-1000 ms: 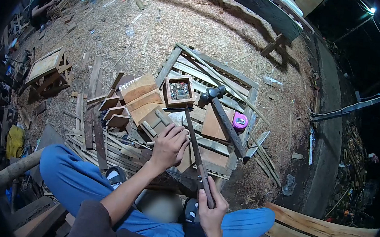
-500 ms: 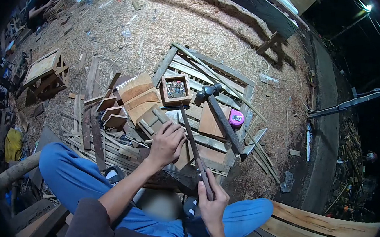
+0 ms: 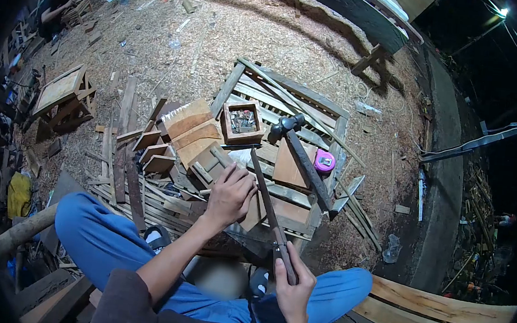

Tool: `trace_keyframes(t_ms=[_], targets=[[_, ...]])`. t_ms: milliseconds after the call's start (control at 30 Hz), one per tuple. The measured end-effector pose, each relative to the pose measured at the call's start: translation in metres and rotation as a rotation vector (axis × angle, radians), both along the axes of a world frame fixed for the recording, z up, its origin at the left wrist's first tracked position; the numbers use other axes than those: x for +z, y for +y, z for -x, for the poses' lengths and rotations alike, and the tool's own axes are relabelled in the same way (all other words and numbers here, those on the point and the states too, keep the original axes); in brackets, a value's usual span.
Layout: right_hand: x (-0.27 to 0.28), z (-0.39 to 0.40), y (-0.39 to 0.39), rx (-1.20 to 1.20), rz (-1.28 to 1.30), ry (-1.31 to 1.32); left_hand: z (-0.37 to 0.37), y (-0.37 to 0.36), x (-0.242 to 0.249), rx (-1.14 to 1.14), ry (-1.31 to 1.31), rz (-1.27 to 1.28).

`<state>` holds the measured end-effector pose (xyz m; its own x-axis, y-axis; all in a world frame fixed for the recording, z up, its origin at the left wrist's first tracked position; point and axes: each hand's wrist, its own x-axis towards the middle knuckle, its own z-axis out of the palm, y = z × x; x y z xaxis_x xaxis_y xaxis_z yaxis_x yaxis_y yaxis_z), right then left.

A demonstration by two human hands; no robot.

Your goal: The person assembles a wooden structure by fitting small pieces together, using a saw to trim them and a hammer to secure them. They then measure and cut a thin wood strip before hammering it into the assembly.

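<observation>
My right hand [image 3: 294, 283] is wrapped round the wooden handle of a long narrow blade [image 3: 268, 206], whose tip points up and left. My left hand [image 3: 229, 197] is closed over a small wooden piece beside the blade, its fingertips partly hiding what they grip. Just beyond it are pale wooden blocks [image 3: 212, 163] and a wooden box [image 3: 241, 122] holding small metal parts. A hammer [image 3: 303, 162] lies across a slatted wooden frame [image 3: 289, 91], next to a pink tape measure [image 3: 324, 162].
Thin sticks and wooden offcuts [image 3: 150, 204] lie at left, with a small wooden stool [image 3: 60, 92] beyond. A person [image 3: 55, 8] sits at the far upper left. Planks [image 3: 442, 305] run along the lower right. Shavings cover the ground.
My right hand and the blade have shifted slightly down and right. My left hand remains closed in nearly the same place. The whole view has moved a little.
</observation>
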<state>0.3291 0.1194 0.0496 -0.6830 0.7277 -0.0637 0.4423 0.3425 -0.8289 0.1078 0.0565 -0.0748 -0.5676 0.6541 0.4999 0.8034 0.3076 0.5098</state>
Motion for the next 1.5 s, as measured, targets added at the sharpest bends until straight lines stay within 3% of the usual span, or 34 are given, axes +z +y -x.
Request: trace_keyframes(t_ms=[233, 367, 1000, 1500], targets=[[-0.007, 0.013, 0.005, 0.062, -0.1, 0.047, 0.001, 0.003, 0.001, 0.014, -0.027, -0.027], [-0.001, -0.009, -0.002, -0.006, 0.005, -0.001, 0.003, 0.0, -0.001, -0.002, -0.021, -0.012], [0.002, 0.01, 0.006, 0.025, -0.064, 0.041, 0.002, 0.004, -0.004, -0.027, 0.028, 0.017], [0.001, -0.011, -0.001, -0.067, 0.071, -0.013, 0.0, 0.005, -0.003, -0.033, -0.055, 0.02]])
